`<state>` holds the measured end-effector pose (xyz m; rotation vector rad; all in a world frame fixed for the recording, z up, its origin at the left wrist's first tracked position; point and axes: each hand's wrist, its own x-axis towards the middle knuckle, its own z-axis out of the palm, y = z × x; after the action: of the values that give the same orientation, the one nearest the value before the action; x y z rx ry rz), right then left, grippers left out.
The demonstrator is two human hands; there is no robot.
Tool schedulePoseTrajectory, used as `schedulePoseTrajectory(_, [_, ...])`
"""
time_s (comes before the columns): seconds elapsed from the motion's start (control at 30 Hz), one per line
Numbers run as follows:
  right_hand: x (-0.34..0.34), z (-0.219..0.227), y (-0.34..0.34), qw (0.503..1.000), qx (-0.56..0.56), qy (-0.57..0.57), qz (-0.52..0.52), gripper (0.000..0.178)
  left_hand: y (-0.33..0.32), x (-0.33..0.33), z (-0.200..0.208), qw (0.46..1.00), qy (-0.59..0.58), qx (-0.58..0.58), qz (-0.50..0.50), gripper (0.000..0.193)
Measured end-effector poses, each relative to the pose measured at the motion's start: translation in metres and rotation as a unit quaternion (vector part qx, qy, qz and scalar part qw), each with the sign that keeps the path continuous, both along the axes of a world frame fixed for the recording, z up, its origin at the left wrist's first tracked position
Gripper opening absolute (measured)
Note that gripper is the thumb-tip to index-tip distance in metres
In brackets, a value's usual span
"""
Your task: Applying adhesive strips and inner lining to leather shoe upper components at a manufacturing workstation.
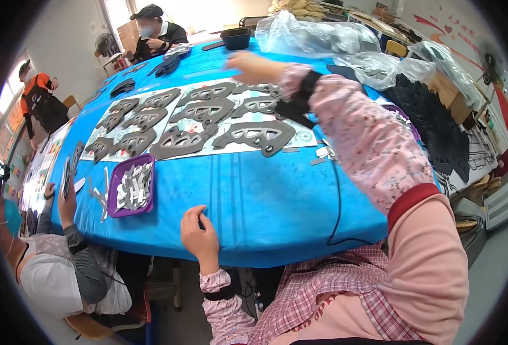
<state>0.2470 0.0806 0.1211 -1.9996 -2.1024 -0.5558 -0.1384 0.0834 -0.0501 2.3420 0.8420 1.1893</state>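
Observation:
My left hand (pixel 201 238) hovers over the front edge of the blue-covered table (pixel 259 201), fingers loosely extended, thumb apart, holding nothing. Across the table stretches my right arm, its hand (pixel 257 67) above the far side of a printed sheet (pixel 225 146). Motion smears those fingers, so their grip cannot be made out. Rows of dark grey, cut-out flat pieces (pixel 255 137) cover the sheet. Left of my left hand stands a purple basket (pixel 113 192) full of small grey-white strips (pixel 134 187). A black band circles each of my wrists.
Beside me on the left, a seated person (pixel 64 270) holds dark pieces; another (pixel 156 34) sits at the far end. Clear plastic bags (pixel 317 35) and a black tray (pixel 235 39) stand at the back. A black cable (pixel 338 201) runs along the right.

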Motion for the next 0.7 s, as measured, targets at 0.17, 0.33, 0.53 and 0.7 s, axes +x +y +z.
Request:
schedulePoseTrajectory(0.17, [0.130, -0.071, -0.154, 0.892, -0.127, 0.228, -0.369, 0.047, -0.005, -0.001, 0.005, 1.000, 0.010, -0.021, 0.016, 0.015])
schedulePoseTrajectory(0.33, [0.139, -0.142, -0.166, 0.900, -0.032, 0.183, -0.394, 0.057, 0.001, -0.008, 0.004, 0.999, 0.017, -0.029, 0.012, 0.016])
schedulePoseTrajectory(0.53, [0.126, -0.136, -0.141, 0.840, -0.098, 0.202, -0.494, 0.066, 0.001, -0.010, 0.003, 0.999, 0.022, -0.037, 0.014, 0.016])
schedulePoseTrajectory(0.7, [0.164, -0.083, -0.192, 0.846, -0.138, 0.389, -0.339, 0.056, 0.007, -0.015, 0.000, 0.996, 0.041, -0.061, 0.050, 0.016])
